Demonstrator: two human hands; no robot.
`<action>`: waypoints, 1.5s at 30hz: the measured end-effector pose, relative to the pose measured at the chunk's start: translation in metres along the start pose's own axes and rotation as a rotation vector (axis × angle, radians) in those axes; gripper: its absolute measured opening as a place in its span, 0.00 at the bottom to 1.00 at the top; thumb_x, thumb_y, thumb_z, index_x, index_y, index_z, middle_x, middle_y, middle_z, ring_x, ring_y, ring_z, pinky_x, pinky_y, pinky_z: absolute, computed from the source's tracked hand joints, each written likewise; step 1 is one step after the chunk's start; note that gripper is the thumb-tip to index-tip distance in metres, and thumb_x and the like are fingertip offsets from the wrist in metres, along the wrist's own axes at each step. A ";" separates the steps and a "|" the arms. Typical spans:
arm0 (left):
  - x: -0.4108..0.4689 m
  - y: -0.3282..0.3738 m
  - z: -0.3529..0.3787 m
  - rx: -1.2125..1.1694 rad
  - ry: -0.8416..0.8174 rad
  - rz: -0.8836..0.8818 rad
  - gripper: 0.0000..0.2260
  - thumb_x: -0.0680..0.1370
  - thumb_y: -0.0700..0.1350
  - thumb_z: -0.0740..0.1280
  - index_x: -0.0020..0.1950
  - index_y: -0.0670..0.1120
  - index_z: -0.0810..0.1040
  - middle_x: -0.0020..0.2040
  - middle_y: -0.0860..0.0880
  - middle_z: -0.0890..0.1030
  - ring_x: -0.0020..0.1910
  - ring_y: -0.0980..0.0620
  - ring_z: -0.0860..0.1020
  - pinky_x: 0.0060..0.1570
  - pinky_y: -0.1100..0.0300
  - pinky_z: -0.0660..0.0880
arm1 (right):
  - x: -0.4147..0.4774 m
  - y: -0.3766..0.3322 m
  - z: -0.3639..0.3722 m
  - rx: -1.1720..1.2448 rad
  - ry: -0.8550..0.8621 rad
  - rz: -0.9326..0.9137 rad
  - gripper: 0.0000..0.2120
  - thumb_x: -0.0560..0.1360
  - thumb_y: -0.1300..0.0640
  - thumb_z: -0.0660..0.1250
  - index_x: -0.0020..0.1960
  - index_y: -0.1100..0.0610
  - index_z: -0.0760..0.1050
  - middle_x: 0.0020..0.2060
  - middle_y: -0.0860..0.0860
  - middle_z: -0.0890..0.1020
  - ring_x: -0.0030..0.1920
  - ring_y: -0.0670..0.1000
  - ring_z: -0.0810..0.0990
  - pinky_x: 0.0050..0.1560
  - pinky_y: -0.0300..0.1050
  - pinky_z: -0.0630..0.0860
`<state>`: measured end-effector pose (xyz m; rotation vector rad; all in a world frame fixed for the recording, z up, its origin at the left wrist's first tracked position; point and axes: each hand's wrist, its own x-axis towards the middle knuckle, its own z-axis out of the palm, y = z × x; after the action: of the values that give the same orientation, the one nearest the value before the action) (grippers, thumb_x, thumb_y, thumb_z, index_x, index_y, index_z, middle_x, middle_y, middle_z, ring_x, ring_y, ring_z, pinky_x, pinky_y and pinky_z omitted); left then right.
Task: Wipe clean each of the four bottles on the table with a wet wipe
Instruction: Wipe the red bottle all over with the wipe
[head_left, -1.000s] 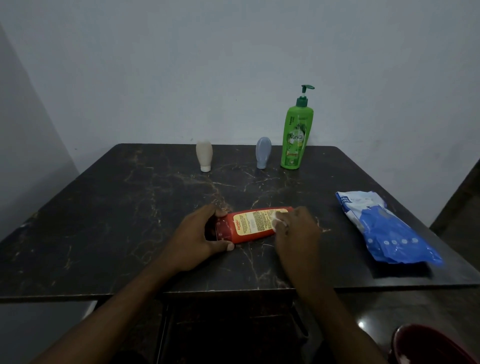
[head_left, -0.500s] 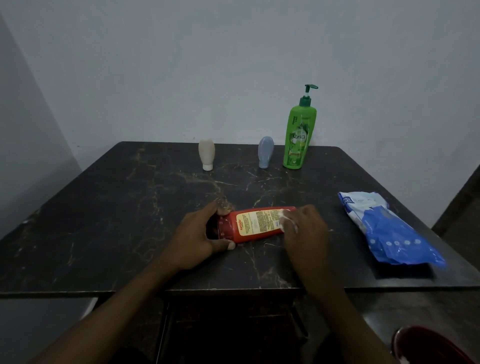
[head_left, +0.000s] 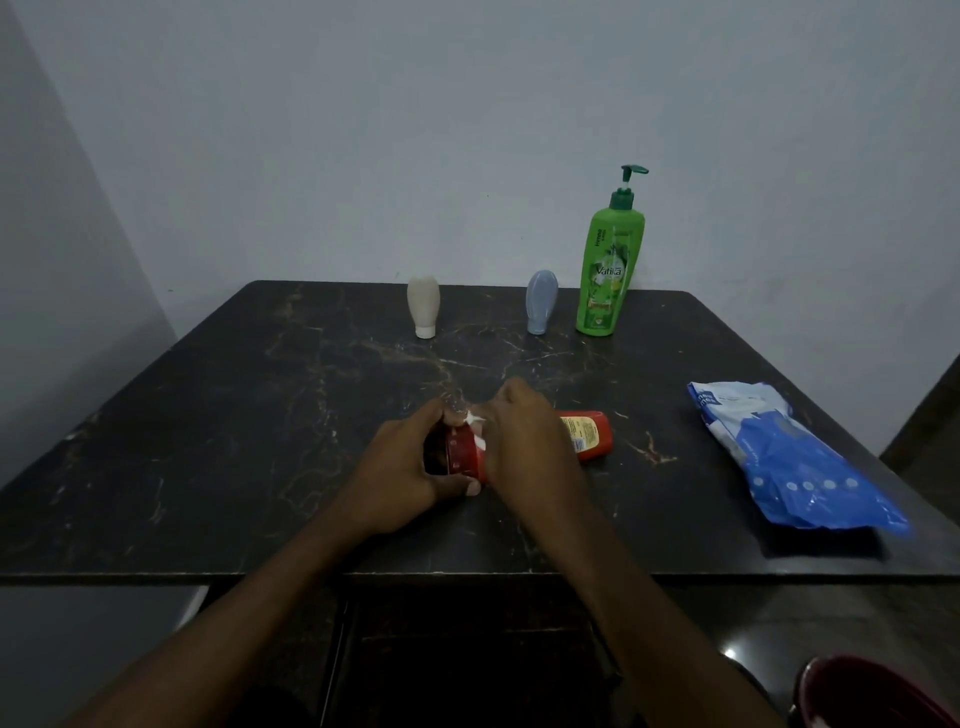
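Observation:
A red bottle (head_left: 589, 435) with a yellow label lies on its side near the middle of the dark marble table (head_left: 234, 426). My left hand (head_left: 410, 473) grips its cap end. My right hand (head_left: 524, 441) presses a white wet wipe (head_left: 475, 422) on the bottle close to the cap and covers most of the wipe. At the back stand a beige bottle (head_left: 423, 306) and a grey-blue bottle (head_left: 541, 301), both upside down on their caps, and a tall green pump bottle (head_left: 609, 270).
A blue and white pack of wet wipes (head_left: 789, 462) lies at the table's right side. A dark red round object (head_left: 872, 696) shows at the bottom right, below the table edge. Grey walls stand behind and to the left.
My right hand slid the wipe left along the red bottle, from its far end to the cap end. The left hand kept hold of the cap end.

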<state>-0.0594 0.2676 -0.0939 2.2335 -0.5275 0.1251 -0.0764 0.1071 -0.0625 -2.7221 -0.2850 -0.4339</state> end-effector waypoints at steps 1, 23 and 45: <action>0.000 -0.001 0.000 0.009 -0.004 -0.005 0.26 0.66 0.49 0.83 0.59 0.56 0.75 0.56 0.57 0.82 0.54 0.59 0.81 0.55 0.59 0.79 | 0.005 0.000 -0.003 -0.032 -0.032 0.003 0.23 0.71 0.57 0.73 0.65 0.53 0.74 0.60 0.51 0.71 0.61 0.50 0.71 0.63 0.45 0.68; -0.002 0.000 0.000 0.023 0.003 0.039 0.26 0.68 0.45 0.81 0.61 0.53 0.74 0.58 0.57 0.81 0.56 0.58 0.81 0.58 0.54 0.81 | -0.019 -0.008 0.006 -0.009 -0.025 0.028 0.32 0.70 0.54 0.74 0.71 0.54 0.67 0.68 0.52 0.61 0.67 0.52 0.64 0.69 0.49 0.65; -0.001 0.001 0.002 0.081 -0.012 -0.001 0.27 0.69 0.48 0.81 0.61 0.60 0.70 0.66 0.56 0.76 0.62 0.55 0.77 0.61 0.58 0.77 | -0.011 0.012 -0.002 0.042 0.062 0.177 0.23 0.71 0.57 0.73 0.65 0.54 0.73 0.65 0.50 0.67 0.63 0.49 0.70 0.66 0.46 0.70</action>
<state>-0.0611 0.2657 -0.0945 2.3146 -0.5366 0.1344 -0.0842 0.0937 -0.0683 -2.6586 -0.0348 -0.4554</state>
